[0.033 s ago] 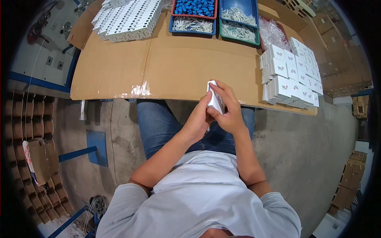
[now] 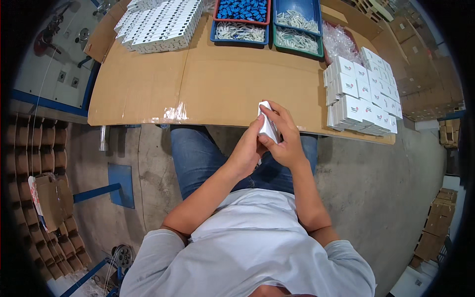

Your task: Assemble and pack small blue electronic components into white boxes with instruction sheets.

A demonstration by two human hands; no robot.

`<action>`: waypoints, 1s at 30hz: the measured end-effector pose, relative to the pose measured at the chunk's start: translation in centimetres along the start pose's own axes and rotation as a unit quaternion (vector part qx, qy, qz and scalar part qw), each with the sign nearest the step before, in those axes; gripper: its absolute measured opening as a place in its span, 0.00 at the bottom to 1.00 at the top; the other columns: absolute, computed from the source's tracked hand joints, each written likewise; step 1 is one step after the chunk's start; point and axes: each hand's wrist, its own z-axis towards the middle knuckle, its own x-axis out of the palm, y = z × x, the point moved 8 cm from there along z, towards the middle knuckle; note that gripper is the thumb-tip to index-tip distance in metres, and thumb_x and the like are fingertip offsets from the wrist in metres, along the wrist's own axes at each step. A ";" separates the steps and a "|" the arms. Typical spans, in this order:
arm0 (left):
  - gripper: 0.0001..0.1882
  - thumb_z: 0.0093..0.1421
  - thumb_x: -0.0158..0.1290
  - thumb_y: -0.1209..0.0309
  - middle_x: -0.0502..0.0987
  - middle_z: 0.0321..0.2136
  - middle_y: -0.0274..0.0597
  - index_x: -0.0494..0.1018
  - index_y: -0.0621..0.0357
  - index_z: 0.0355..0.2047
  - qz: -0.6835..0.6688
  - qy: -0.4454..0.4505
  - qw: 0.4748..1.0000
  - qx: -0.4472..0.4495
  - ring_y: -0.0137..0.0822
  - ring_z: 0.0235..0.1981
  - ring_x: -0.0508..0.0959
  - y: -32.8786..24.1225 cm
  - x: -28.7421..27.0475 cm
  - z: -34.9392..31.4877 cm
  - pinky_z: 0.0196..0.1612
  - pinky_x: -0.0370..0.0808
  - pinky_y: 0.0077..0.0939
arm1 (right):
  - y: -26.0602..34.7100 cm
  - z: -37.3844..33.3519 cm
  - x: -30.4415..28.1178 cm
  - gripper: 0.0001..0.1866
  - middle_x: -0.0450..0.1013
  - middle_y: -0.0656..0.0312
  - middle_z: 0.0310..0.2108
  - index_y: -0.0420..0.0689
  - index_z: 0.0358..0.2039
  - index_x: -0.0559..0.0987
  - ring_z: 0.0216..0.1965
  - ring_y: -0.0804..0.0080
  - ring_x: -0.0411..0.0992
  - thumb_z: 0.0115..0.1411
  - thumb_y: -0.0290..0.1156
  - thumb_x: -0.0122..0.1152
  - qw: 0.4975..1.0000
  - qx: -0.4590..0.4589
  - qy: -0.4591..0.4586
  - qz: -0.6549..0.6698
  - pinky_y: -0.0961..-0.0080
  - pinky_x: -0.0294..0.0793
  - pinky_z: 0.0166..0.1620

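A small white carton [image 2: 267, 129] is held between my two hands at the table's near edge, above my lap. My left hand [image 2: 246, 151] grips its left side, with the thumb and fingers closed about it. From the right, my right hand [image 2: 287, 141] wraps the same carton, fingers over its far end and thumb near its lower end. The carton stands tilted, a narrow white side facing up. My palms and fingers hide much of it.
The cardboard-covered table [image 2: 222, 89] bears stacked white cartons [image 2: 358, 101] at right and rows of white boxes [image 2: 161, 24] at far left. Trays of blue pieces [image 2: 242, 10] and white tubular pieces [image 2: 240, 32] stand at the back, beside clear plastic bags [image 2: 340, 42].
The carton in my hands has turned slightly, so less of its dark print shows. Both hands keep their place and grip.
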 end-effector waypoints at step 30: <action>0.53 0.62 0.22 0.22 0.75 0.54 0.48 0.63 0.55 0.65 0.015 0.004 1.000 0.021 0.40 0.53 0.79 -1.7 -1.1 0.7 0.53 0.79 0.36 | 1.3 -0.7 -0.5 0.47 0.60 0.48 0.70 0.46 0.68 0.69 0.72 0.48 0.55 0.48 0.50 0.76 0.996 -0.035 0.072 -0.032 0.56 0.58 0.70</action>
